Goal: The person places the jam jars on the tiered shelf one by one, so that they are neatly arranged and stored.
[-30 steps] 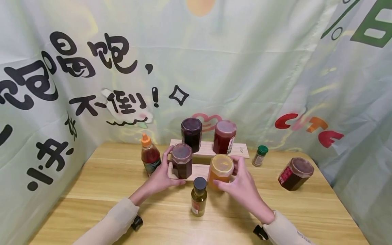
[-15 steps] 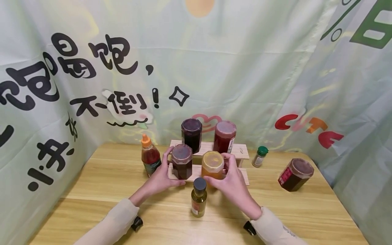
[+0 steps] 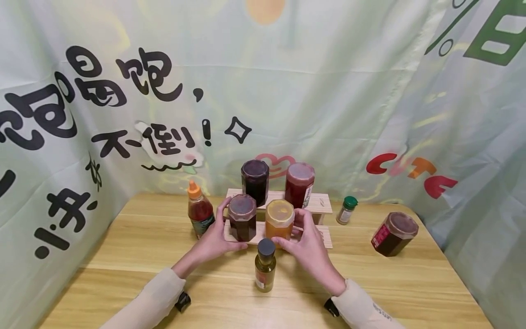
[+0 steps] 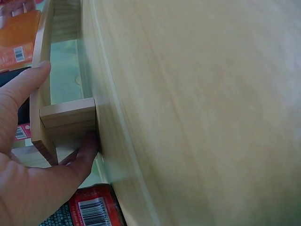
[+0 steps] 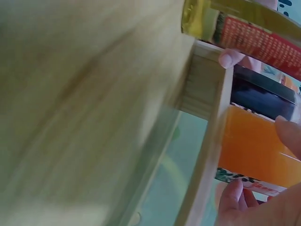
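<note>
A two-step wooden rack (image 3: 326,235) bears several jars with eight-sided lids. My left hand (image 3: 215,240) grips its left end: in the left wrist view the thumb lies along the front of the lower step (image 4: 40,101) and a finger reaches the upright (image 4: 70,115) beneath. Just beside that hand, a dark jar (image 3: 243,228) stands on the lower step. My right hand (image 3: 306,242) holds an orange jar (image 3: 275,228) at the same step, immediately right of the dark one. In the right wrist view the thumb and fingertips meet opposite sides of the orange jar (image 5: 254,146).
A dark purple jar (image 3: 255,185) and a red jar (image 3: 297,187) stand on the upper step. In front is a black-capped oil bottle (image 3: 264,274). An orange-capped sauce bottle (image 3: 201,214) is left, a green-capped shaker (image 3: 347,211) and another dark jar (image 3: 392,240) right. Printed cloth surrounds the table.
My right hand has moved left with the orange jar, bringing it up beside the dark jar on the lower step. The left hand has kept its place.
</note>
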`<state>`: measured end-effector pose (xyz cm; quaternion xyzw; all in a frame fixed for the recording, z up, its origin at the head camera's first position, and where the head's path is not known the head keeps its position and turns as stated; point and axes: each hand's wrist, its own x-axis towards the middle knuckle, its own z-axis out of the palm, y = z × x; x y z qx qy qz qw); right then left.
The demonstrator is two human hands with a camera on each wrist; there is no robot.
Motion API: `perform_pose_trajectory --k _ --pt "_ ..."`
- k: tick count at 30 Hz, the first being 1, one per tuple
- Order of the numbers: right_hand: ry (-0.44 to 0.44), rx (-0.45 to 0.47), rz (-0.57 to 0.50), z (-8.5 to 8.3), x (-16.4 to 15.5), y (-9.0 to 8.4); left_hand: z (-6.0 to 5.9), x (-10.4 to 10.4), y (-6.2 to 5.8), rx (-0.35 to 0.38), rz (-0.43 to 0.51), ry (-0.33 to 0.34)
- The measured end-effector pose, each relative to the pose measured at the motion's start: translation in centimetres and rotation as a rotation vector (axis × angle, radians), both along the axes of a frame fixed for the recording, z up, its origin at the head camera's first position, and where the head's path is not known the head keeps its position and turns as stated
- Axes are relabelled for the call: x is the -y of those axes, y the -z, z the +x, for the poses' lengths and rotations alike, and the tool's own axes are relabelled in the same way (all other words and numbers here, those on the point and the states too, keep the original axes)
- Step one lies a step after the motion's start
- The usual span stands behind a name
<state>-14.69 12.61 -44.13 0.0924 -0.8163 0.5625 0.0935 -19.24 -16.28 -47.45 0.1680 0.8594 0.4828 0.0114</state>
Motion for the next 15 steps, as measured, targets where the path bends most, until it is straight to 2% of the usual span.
perform_pose_trajectory --k 8,15 --pt "-0.012 -0.006 -0.031 -0.35 0.31 1.04 0.01 0.00 0.18 0.004 0.015 0.009" --pt "-0.006 -0.003 -0.022 -0.66 0.42 1.01 0.00 0.00 0.06 -0.004 0.010 0.007"
